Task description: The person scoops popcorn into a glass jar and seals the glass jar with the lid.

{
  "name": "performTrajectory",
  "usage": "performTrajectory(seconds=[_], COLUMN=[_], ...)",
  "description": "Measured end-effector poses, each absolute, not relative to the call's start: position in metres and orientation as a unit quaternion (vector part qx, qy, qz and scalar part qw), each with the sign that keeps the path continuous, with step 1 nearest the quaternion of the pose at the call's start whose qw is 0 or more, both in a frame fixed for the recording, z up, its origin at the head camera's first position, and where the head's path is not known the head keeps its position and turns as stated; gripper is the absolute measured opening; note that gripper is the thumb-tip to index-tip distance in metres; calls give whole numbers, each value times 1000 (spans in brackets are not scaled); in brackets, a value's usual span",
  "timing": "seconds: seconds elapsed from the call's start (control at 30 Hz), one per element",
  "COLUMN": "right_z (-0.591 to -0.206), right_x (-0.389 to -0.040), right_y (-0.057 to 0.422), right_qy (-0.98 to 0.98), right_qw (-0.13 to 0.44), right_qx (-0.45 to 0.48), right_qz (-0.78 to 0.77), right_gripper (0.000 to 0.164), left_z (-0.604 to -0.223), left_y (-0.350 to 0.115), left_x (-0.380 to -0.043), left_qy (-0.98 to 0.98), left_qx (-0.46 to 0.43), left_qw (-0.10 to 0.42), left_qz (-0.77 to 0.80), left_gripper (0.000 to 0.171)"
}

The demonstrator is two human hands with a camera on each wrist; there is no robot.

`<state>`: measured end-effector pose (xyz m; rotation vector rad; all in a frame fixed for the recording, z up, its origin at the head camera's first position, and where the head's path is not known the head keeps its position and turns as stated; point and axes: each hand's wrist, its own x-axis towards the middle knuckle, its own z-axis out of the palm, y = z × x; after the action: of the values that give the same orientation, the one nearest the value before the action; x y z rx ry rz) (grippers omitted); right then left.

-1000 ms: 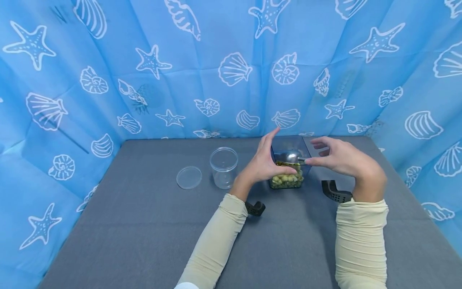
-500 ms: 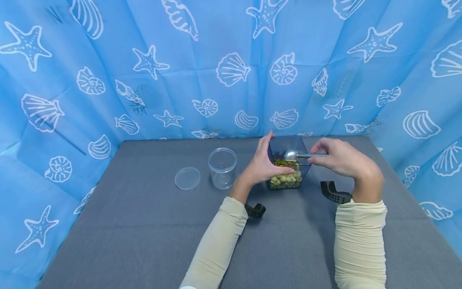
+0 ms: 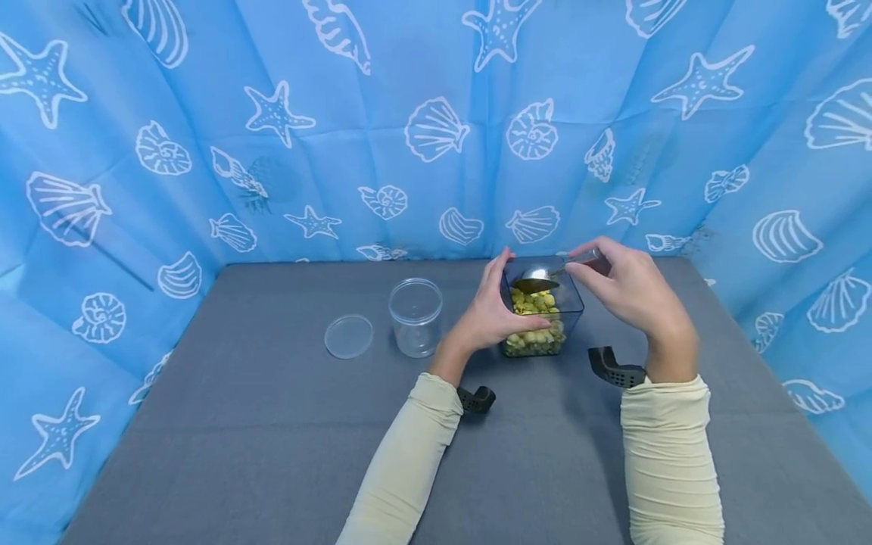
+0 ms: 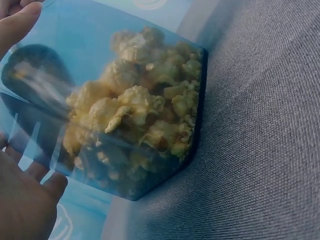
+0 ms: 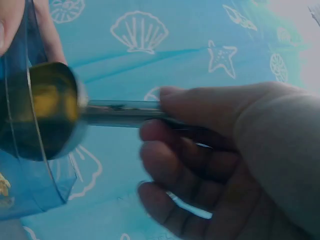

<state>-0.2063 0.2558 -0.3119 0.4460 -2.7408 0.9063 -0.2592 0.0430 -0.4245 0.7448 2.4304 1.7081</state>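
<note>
A clear, bluish square container (image 3: 571,321) partly filled with yellowish popcorn (image 3: 534,339) stands on the table. My left hand (image 3: 487,314) grips it from the left, thumb across the front and fingers around the far side. With thumb and fingertips, my right hand (image 3: 633,291) pinches the handle of a metal scoop (image 5: 45,107). The scoop's bowl is inside the container's mouth, tilted with its hollow facing down toward the popcorn. Through the container wall in the left wrist view, the bowl shows close beside the popcorn heap (image 4: 135,107).
Left of the container stands a clear round jar (image 3: 415,322) without its lid. A round translucent lid (image 3: 349,337) lies flat to the left of the jar. Behind the grey table (image 3: 286,454) hangs a blue curtain (image 3: 381,91) with shell and starfish prints.
My right hand has taken up the scoop's handle and raised it, and the bowl has turned from hollow up to hollow down. My left hand keeps its hold on the container.
</note>
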Motion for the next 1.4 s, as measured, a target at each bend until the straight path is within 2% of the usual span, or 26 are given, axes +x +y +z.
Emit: performTrajectory(seconds=[0.27, 0.57, 0.93, 1.4], right_z=[-314, -318, -326, -332], right_x=[-208, -212, -218, -224], right_y=[252, 250, 243, 238], right_qy=[-908, -889, -880, -903], right_qw=[213, 264, 290, 241], right_qx=[153, 169, 171, 158], right_qz=[327, 335, 336, 318], right_gripper=[26, 23, 25, 23], left_z=[-426, -426, -424, -426], left_y=[44, 43, 44, 43], left_x=[-261, -262, -260, -259], left_qy=[795, 791, 790, 786], left_qx=[246, 245, 245, 241], left_qw=[28, 34, 39, 35], left_qz=[554, 560, 560, 568], left_gripper=[131, 130, 130, 127])
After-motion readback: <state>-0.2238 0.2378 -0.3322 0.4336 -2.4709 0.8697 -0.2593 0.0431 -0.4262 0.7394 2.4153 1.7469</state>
